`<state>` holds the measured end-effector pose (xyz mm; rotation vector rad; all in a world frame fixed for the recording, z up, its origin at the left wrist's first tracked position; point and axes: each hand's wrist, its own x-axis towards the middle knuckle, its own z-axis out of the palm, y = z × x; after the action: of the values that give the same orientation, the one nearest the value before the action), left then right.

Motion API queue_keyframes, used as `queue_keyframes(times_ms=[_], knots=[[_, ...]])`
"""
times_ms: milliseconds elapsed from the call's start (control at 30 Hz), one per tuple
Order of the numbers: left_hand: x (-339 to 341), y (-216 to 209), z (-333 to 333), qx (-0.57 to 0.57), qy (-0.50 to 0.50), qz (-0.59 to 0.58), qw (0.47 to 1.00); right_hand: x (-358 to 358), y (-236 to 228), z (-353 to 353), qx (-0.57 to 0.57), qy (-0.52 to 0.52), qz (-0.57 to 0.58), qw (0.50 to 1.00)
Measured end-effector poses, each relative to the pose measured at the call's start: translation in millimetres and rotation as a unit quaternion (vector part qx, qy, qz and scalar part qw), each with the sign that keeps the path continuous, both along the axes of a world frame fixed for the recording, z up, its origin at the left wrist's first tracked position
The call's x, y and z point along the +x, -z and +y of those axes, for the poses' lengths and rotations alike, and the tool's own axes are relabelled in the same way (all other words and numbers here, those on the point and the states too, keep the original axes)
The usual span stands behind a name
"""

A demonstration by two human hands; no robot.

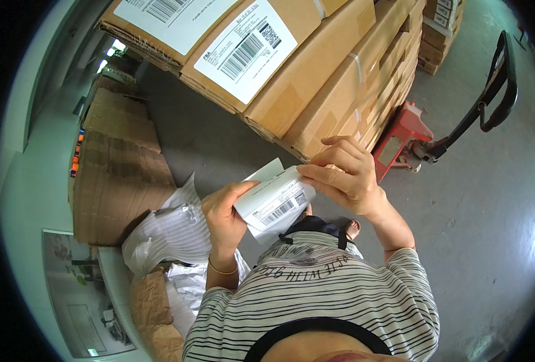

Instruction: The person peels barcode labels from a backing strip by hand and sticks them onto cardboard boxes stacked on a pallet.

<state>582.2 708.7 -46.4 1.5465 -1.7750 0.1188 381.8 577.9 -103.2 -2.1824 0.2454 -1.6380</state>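
Grey floor [460, 253], cartons [309, 75] stacked ahead | I see curled label sheets [272, 204] before the striped shirt [333, 295] | left hand [224, 216], fingers closed on their left edge | right hand [350, 175], fingers partly curled over the upper-right edge, pinch unclear to me | risk: uneven pull could crease labels; slack left grip, spill them

White paper label sheets [273, 204], printed with black bars and square codes; brown cardboard cartons [309, 78] bearing white rectangular labels [246, 54] with black print; red metal pallet jack [405, 136] with black looped handle [511, 66]; white short-sleeved shirt [333, 289] with black stripes and neckband [315, 324]; grey floor [472, 229]
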Motion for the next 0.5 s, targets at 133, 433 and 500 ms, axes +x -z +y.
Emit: queue_keyframes(times_ms=[133, 433, 500], knots=[[1, -2, 1, 0.006, -0.014, 0.01, 1.0, 5, 2, -2, -0.028, 0.01, -0.01, 1.0], [12, 1, -1, -0.008, -0.021, -0.007, 1.0, -8, 0, -1, 0.056, -0.126, -0.107, 0.985], [24, 4, 1, -0.005, -0.058, -0.084, 0.995, -12, 4, -7, 0.153, -0.206, -0.296, 0.92]])
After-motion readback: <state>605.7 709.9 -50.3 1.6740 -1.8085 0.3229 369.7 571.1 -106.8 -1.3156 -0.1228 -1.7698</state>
